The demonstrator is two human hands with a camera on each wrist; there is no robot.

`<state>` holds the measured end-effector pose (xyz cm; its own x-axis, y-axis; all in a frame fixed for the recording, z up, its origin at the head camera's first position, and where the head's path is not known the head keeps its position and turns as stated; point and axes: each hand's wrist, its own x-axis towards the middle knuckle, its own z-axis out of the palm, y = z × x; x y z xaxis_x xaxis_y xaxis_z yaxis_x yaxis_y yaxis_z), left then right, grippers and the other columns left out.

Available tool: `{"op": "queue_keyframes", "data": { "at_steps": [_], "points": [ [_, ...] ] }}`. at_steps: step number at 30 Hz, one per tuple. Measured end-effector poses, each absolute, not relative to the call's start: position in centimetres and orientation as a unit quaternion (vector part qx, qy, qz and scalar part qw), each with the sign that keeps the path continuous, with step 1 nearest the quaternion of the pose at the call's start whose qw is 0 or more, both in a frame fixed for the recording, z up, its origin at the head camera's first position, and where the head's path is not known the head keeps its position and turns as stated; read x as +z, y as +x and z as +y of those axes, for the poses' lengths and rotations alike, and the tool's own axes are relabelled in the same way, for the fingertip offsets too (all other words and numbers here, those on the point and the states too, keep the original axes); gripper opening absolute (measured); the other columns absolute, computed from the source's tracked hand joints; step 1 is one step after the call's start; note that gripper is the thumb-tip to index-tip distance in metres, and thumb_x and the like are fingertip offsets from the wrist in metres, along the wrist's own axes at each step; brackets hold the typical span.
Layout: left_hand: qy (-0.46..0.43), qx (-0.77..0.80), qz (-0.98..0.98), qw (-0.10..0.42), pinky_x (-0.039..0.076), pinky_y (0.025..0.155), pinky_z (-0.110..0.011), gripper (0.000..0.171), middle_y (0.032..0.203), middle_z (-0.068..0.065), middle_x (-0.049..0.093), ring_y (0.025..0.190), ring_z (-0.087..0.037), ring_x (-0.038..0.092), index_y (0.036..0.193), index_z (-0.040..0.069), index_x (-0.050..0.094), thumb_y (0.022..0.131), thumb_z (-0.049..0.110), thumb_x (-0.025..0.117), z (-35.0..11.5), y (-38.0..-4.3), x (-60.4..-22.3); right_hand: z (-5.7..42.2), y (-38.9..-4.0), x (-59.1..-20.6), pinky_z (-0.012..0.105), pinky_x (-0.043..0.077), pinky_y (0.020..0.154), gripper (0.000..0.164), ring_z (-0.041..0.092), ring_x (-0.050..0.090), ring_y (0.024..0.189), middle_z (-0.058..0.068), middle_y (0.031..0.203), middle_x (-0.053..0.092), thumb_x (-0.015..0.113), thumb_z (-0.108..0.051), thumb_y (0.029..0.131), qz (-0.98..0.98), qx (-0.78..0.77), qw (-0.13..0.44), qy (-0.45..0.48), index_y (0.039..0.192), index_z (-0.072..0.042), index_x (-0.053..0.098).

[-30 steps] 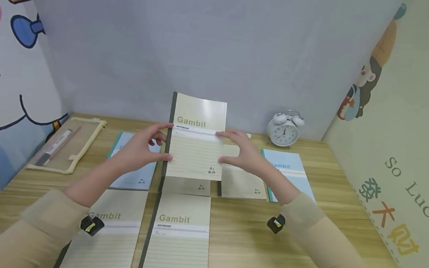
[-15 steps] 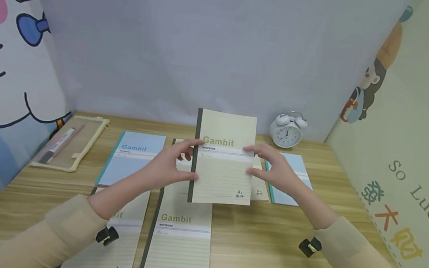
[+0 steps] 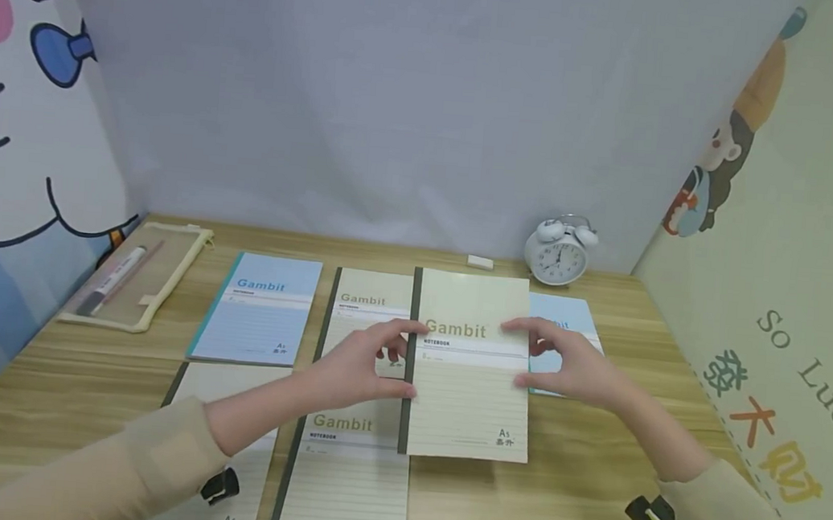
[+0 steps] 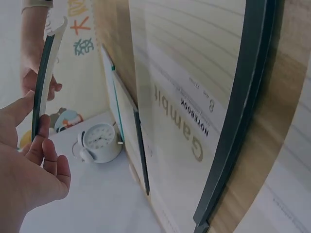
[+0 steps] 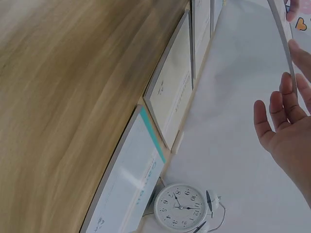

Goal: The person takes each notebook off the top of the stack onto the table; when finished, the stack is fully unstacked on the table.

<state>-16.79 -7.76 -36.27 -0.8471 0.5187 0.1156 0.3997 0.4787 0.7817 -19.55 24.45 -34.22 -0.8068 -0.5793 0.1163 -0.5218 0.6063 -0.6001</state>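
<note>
A cream Gambit notebook (image 3: pixel 468 404) with a dark spine is held above the table, its cover facing me. My left hand (image 3: pixel 362 361) pinches its spine edge between thumb and fingers. On the opposite edge, my right hand (image 3: pixel 572 363) pinches it likewise. The left wrist view shows the held notebook edge-on, its spine (image 4: pixel 43 82) slightly bowed. Below and left lie two cream notebooks, a near middle one (image 3: pixel 346 489) and a near left one (image 3: pixel 222 448) partly behind my left forearm. Another cream notebook (image 5: pixel 172 87), in the right wrist view, is hidden by the held one in the head view.
In the back row lie a blue notebook (image 3: pixel 257 309), a cream notebook (image 3: pixel 367 289) and a blue notebook (image 3: pixel 568 315) at the right. A mesh pencil case (image 3: pixel 136 277) with a marker lies far left. An alarm clock (image 3: pixel 560 254) and a white eraser (image 3: pixel 480 262) are at the back.
Both hands have carried the cream notebook right and down toward me, from over the back row to above the front right of the table. The white eraser has come into full view.
</note>
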Motion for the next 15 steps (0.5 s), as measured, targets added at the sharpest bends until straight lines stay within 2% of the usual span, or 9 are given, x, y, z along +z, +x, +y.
{"op": "queue_keyframes", "data": {
  "at_steps": [3,8,11,15],
  "points": [
    [0.266,0.433,0.857,0.085,0.044,0.072,-0.030,0.072,0.091,0.012,0.062,0.092,-0.022,0.054,0.136,0.023,0.046,0.073,0.025,0.082,-7.1,-16.3,-37.0,25.1,-19.3,-34.6,0.030,0.049,0.085,0.065,0.011,0.056,0.090,-0.006,0.109,0.057,0.079,-0.035,0.076,0.894,-0.305,0.069,-0.320,0.132,-0.022,0.050],
    [0.266,0.428,0.857,0.109,0.041,0.075,-0.030,0.070,0.083,0.014,0.060,0.087,-0.018,0.053,0.132,0.019,0.049,0.071,0.023,0.083,-5.9,-15.8,-38.8,26.0,-18.7,-35.9,0.029,0.049,0.081,0.065,0.007,0.057,0.085,-0.009,0.090,0.055,0.078,-0.036,0.076,0.893,-0.287,0.085,-0.335,0.133,-0.021,0.049],
    [0.266,0.420,0.858,0.128,0.042,0.077,-0.029,0.072,0.080,0.013,0.059,0.083,-0.013,0.054,0.133,0.016,0.048,0.071,0.025,0.084,-5.2,-15.4,-39.9,26.5,-18.3,-37.0,0.028,0.049,0.077,0.067,0.007,0.055,0.082,-0.009,0.087,0.054,0.078,-0.039,0.075,0.894,-0.281,0.101,-0.334,0.132,-0.021,0.049],
    [0.273,0.417,0.852,0.163,0.043,0.065,-0.022,0.073,0.077,0.011,0.059,0.067,-0.006,0.054,0.134,0.011,0.047,0.071,0.023,0.083,-4.3,-14.5,-40.7,27.1,-17.6,-38.4,0.026,0.047,0.068,0.068,0.009,0.052,0.074,-0.006,0.082,0.053,0.077,-0.041,0.074,0.889,-0.290,0.140,-0.325,0.133,-0.021,0.049]
  ]
}}
